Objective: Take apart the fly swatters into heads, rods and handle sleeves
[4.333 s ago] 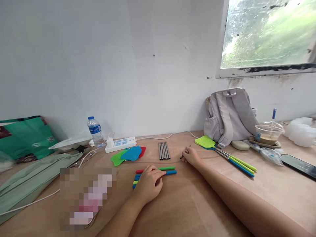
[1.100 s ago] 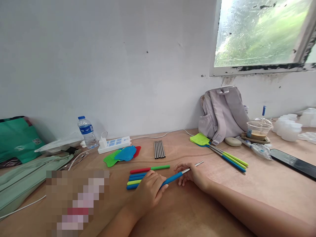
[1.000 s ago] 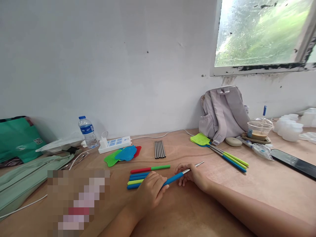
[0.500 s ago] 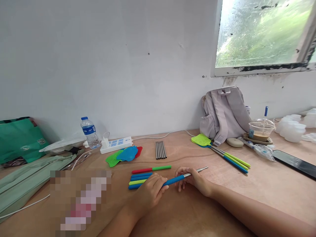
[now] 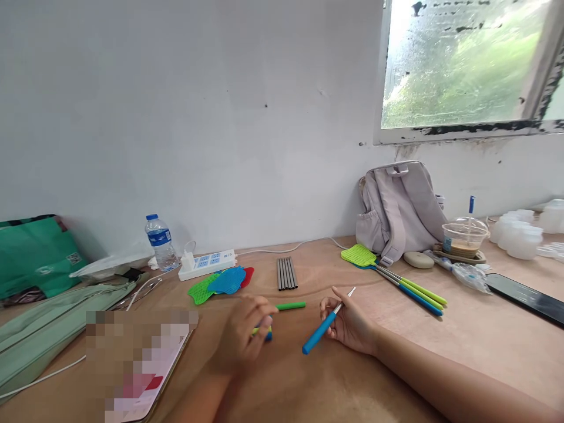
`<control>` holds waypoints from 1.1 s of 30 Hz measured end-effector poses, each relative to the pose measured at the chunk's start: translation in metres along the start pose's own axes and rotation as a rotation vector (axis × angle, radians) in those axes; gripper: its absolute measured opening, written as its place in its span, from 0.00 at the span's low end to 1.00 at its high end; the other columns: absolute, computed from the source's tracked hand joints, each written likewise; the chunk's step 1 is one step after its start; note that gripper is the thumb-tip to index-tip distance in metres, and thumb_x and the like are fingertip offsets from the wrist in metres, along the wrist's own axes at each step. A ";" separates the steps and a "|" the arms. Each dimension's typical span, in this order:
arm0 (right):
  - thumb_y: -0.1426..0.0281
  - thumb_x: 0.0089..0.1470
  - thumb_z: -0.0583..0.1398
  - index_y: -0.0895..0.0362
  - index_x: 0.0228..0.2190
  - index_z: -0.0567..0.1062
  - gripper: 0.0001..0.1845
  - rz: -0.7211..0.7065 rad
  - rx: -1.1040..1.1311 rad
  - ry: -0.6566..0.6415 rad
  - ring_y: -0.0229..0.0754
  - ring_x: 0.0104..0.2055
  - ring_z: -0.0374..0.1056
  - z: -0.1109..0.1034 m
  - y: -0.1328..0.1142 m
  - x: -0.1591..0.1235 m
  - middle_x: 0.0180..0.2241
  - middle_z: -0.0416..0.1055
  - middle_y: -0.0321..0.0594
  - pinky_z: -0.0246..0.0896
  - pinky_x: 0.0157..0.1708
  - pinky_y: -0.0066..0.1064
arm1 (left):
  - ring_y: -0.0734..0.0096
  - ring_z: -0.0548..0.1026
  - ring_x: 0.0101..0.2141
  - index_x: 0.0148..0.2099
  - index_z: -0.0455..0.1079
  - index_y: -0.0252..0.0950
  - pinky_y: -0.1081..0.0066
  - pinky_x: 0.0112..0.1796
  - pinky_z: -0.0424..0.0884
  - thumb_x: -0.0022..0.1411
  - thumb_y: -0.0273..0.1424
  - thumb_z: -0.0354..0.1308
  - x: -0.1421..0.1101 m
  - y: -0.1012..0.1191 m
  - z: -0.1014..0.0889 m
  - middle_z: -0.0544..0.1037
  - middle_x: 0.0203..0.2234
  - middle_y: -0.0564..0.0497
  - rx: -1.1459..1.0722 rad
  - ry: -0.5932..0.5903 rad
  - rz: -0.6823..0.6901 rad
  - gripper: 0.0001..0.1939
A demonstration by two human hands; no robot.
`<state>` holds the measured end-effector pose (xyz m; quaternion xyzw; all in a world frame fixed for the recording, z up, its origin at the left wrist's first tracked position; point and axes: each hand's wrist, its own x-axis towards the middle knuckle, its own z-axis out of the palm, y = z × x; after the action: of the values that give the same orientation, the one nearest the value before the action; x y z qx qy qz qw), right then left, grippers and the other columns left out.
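My right hand [image 5: 346, 317] is closed around the metal rod of a blue fly swatter handle [image 5: 318, 333], its blue grip end slanting down to the left. My left hand [image 5: 247, 329], slightly blurred, hovers over the loose handles with its fingers apart and nothing visible in them. It hides most of those handles; a green handle [image 5: 291, 306] sticks out to its right. Beyond it lie green, blue and red swatter heads, the blue head [image 5: 227, 281] on top. Several grey metal tubes [image 5: 287, 274] lie side by side near the middle.
At right, swatters with a yellow-green head [image 5: 358, 254] lie before a backpack [image 5: 399, 211]. A drink cup [image 5: 465, 238], a dark phone [image 5: 526, 299] and white bottles [image 5: 524, 238] are farther right. A power strip [image 5: 209, 264], a water bottle [image 5: 161, 242] and a phone [image 5: 170, 364] are left.
My left hand has let go of the blue handle and moved left and slightly up. The handle, in my right hand, has tilted more steeply, its blue end now lower.
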<state>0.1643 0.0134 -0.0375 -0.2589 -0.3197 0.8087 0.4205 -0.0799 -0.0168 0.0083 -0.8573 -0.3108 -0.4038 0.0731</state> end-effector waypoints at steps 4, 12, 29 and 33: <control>0.59 0.56 0.48 0.59 0.18 0.67 0.23 -0.058 0.115 0.163 0.34 0.17 0.63 -0.005 -0.005 0.002 0.15 0.64 0.35 0.56 0.19 0.24 | 0.65 0.68 0.36 0.32 0.68 0.37 0.65 0.39 0.65 0.61 0.33 0.44 -0.013 -0.053 -0.004 0.67 0.32 0.48 0.190 0.122 -0.311 0.13; 0.63 0.54 0.50 0.58 0.19 0.67 0.18 -0.015 0.204 0.213 0.34 0.19 0.63 -0.010 -0.010 0.003 0.16 0.63 0.36 0.58 0.22 0.25 | 0.58 0.67 0.47 0.37 0.74 0.40 0.59 0.47 0.64 0.59 0.34 0.42 -0.031 -0.098 0.010 0.67 0.46 0.46 0.332 -0.083 -0.662 0.18; 0.63 0.53 0.50 0.58 0.20 0.66 0.17 0.043 0.154 0.161 0.35 0.20 0.63 -0.015 -0.008 0.006 0.16 0.64 0.36 0.59 0.24 0.27 | 0.50 0.60 0.55 0.47 0.71 0.32 0.54 0.54 0.55 0.54 0.30 0.44 -0.037 -0.112 0.021 0.69 0.51 0.46 0.445 -0.262 -0.705 0.22; 0.63 0.53 0.50 0.59 0.20 0.66 0.16 0.043 0.133 0.144 0.36 0.20 0.64 -0.015 -0.008 0.007 0.16 0.64 0.37 0.59 0.24 0.27 | 0.52 0.60 0.55 0.49 0.69 0.31 0.56 0.54 0.56 0.54 0.29 0.43 -0.033 -0.108 0.016 0.68 0.52 0.46 0.445 -0.229 -0.677 0.23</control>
<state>0.1755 0.0273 -0.0424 -0.2948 -0.2285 0.8162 0.4412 -0.1490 0.0593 -0.0402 -0.7094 -0.6608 -0.2302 0.0848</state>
